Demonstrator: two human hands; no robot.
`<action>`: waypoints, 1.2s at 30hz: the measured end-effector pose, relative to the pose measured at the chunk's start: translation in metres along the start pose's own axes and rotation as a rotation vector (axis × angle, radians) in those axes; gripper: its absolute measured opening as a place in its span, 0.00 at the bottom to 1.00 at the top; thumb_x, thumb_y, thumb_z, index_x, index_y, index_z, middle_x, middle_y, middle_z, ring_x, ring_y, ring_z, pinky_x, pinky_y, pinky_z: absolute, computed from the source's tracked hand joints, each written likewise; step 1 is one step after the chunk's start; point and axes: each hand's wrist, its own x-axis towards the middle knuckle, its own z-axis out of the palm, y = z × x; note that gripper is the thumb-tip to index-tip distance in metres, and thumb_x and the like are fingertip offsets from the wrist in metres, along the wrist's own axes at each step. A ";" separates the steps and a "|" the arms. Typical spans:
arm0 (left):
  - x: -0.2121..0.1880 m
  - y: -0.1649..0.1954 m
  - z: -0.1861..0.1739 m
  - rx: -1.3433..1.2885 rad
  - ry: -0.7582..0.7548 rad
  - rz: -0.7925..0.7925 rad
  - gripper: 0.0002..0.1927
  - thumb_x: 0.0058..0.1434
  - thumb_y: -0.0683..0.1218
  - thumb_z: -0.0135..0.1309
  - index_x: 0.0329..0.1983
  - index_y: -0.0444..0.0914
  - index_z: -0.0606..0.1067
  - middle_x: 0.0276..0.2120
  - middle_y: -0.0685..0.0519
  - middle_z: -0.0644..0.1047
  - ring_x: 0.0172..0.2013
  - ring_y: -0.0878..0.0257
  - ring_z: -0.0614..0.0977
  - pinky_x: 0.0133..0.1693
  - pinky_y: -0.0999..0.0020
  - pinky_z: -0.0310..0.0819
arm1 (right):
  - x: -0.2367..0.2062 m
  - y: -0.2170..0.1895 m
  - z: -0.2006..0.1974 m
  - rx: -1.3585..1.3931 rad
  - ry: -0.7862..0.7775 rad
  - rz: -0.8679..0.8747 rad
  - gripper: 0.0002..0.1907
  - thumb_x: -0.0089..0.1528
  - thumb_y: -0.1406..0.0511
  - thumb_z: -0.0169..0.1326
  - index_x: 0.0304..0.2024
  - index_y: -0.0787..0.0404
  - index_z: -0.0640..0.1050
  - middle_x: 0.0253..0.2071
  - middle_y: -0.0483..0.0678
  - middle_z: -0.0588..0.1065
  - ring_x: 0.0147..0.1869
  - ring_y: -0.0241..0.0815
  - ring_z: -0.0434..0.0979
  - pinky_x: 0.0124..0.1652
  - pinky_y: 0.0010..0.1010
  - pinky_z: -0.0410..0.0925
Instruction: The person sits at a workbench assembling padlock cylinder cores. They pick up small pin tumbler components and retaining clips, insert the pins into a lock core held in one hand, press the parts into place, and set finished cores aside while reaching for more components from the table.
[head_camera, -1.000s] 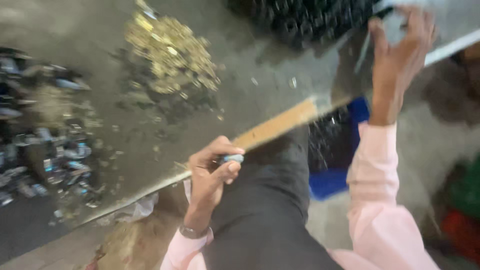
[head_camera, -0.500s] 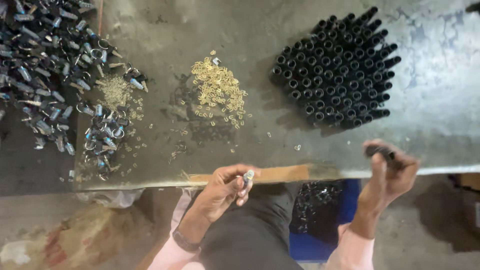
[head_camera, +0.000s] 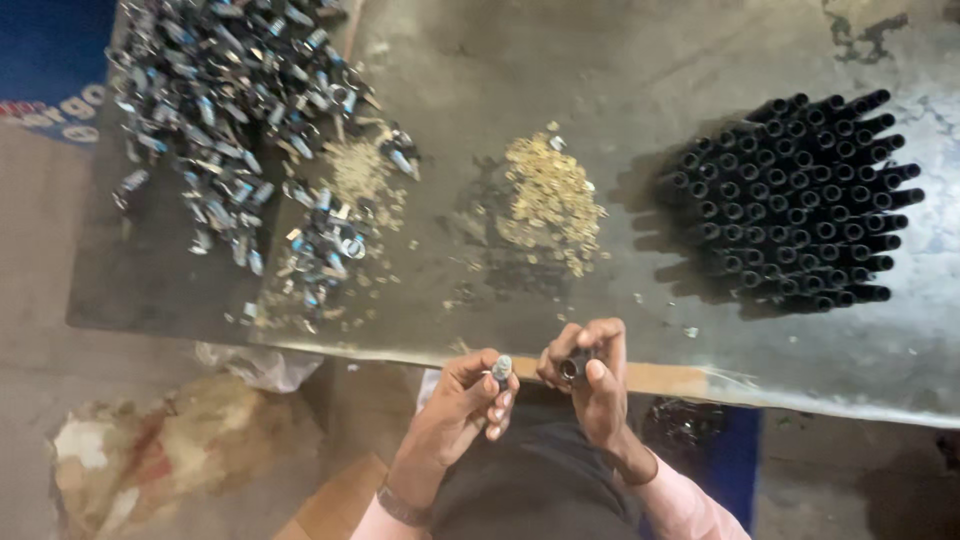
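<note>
At table edge, two hands (head_camera: 530, 385), one black tube (head_camera: 574, 366), one silver fitting (head_camera: 501, 369)

The left hand (head_camera: 455, 400) pinches a small silvery part (head_camera: 502, 368) at its fingertips; the right hand (head_camera: 590, 385) grips a short black tube (head_camera: 572, 368), open end towards the camera; both hands sit close together at the near edge of the table (head_camera: 700, 60); on the table lie a stack of black tubes (head_camera: 795, 205) at right, a heap of brass rings (head_camera: 550, 205) in the middle, and a spread of silvery parts (head_camera: 230, 120) at left.
</note>
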 end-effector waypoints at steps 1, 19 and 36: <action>-0.004 0.010 -0.005 0.006 -0.023 -0.008 0.14 0.64 0.48 0.62 0.42 0.33 0.75 0.29 0.53 0.75 0.27 0.69 0.75 0.26 0.73 0.71 | 0.005 0.007 0.011 -0.005 -0.002 0.007 0.19 0.68 0.53 0.53 0.50 0.56 0.63 0.32 0.47 0.63 0.29 0.40 0.61 0.33 0.33 0.60; -0.014 0.089 -0.073 0.104 -0.248 -0.099 0.15 0.68 0.50 0.61 0.42 0.32 0.77 0.28 0.54 0.77 0.25 0.71 0.77 0.26 0.78 0.68 | 0.007 0.060 0.092 0.042 0.147 -0.050 0.14 0.70 0.56 0.48 0.43 0.58 0.63 0.30 0.49 0.63 0.28 0.36 0.57 0.32 0.32 0.56; -0.013 0.061 -0.042 0.328 0.000 0.084 0.14 0.67 0.49 0.59 0.40 0.32 0.78 0.29 0.54 0.78 0.27 0.72 0.76 0.25 0.78 0.67 | 0.005 0.028 0.083 -0.157 0.232 -0.001 0.12 0.71 0.58 0.47 0.42 0.56 0.61 0.29 0.49 0.64 0.28 0.35 0.56 0.31 0.30 0.58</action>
